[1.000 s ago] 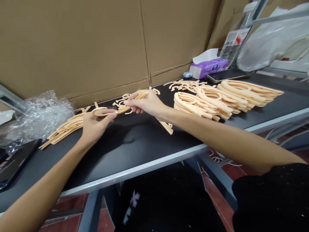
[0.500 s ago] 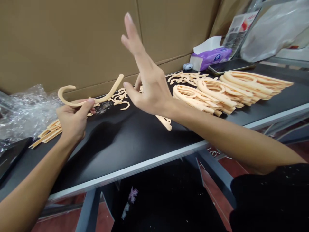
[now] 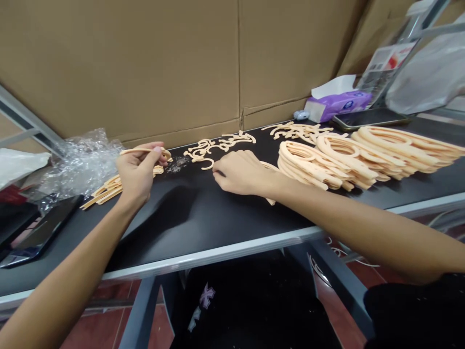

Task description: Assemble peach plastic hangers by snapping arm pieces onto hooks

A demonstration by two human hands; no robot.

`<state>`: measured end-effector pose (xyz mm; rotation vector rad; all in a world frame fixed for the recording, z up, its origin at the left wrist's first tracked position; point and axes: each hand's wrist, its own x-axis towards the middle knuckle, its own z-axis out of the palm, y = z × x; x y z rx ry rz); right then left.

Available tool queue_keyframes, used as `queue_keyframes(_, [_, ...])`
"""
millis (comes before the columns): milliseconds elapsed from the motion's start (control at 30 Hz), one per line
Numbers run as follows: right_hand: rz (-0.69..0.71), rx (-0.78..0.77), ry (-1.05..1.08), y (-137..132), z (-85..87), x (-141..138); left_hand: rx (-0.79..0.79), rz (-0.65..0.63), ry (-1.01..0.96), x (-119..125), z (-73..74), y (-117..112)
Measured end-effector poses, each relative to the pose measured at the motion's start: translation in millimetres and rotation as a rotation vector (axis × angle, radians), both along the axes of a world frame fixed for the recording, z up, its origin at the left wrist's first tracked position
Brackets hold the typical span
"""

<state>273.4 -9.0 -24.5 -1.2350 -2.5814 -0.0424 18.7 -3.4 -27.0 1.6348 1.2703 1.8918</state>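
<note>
Curved strip (image 3: 135,150), left of the small curls (image 3: 198,158), pinched by my left hand (image 3: 138,170) alone; my right hand (image 3: 242,172), lowered from mid-air, right of them, loosely curled, contents I cannot tell.

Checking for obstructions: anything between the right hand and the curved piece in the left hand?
Nothing raised is visible between the right hand and the curved piece. A loose hook-shaped piece lies low on the black tabletop, just beside the right hand.

X-shaped patch (image 3: 207,296) on black trousers (image 3: 254,310); logo (image 3: 349,104) on purple pack (image 3: 329,107), bottle label (image 3: 391,57) (both too small to read).
</note>
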Motion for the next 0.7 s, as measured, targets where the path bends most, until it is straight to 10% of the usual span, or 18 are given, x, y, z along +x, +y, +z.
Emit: queue_keyframes(700, [0.127, -0.121, 0.001, 15, -13.7, -1, -0.008, -0.059, 0.501, 13, -6.6, -23])
